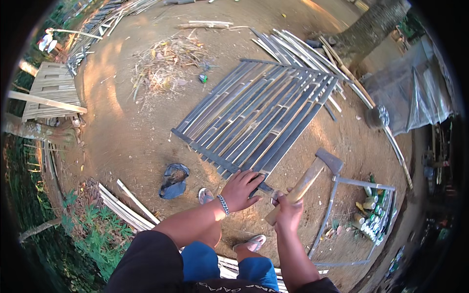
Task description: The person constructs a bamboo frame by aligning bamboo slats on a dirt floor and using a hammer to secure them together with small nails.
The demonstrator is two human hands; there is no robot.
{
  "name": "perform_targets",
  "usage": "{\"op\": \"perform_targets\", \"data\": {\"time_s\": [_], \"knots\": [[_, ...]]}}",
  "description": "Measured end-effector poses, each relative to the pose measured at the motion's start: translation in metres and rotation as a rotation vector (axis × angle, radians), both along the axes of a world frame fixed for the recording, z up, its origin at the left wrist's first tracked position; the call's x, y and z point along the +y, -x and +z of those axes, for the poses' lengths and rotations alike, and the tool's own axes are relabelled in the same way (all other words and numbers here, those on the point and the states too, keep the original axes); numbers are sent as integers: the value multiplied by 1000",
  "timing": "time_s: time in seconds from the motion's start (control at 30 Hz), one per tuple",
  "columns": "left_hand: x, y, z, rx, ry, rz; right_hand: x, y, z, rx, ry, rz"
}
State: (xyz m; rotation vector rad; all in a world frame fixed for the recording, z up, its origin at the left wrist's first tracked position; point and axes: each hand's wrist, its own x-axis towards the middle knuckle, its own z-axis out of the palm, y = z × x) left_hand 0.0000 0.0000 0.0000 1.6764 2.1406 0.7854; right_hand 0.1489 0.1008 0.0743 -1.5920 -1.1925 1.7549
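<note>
A panel of dark bamboo slats (254, 115) lies on the dirt in front of me, with a crossbar along its near edge. At the bar's near right end is my left hand (240, 189), fingers over the bar and thumb on its near side. My right hand (289, 213) is closed round the pale wooden handle of an axe (308, 181). The dark metal head points up and away to the right. Between my hands a short dark piece with a paler end (267, 189) shows; whether it belongs to the bar I cannot tell.
A black plastic bag (174, 180) sits left of my feet. To the right, a rectangular frame (325, 222) surrounds cut bamboo pieces (372, 215). Long bamboo strips (312, 53) lie beyond the panel, near a tree trunk (371, 29). Dry shavings (168, 63) are heaped at far left.
</note>
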Motion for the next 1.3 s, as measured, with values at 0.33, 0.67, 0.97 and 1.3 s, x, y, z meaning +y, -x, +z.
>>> {"op": "perform_targets", "data": {"time_s": [0.33, 0.67, 0.97, 1.3], "knots": [[-1, 136, 136, -42, -256, 253, -16, 158, 156, 262, -111, 57], [-33, 233, 187, -196, -375, 470, -33, 278, 216, 369, -63, 404], [-65, 271, 177, -192, -465, 706, -21, 245, 174, 217, 127, 446], [-98, 328, 181, -172, -385, 936, 169, 31, 83, -419, -14, 295]]}}
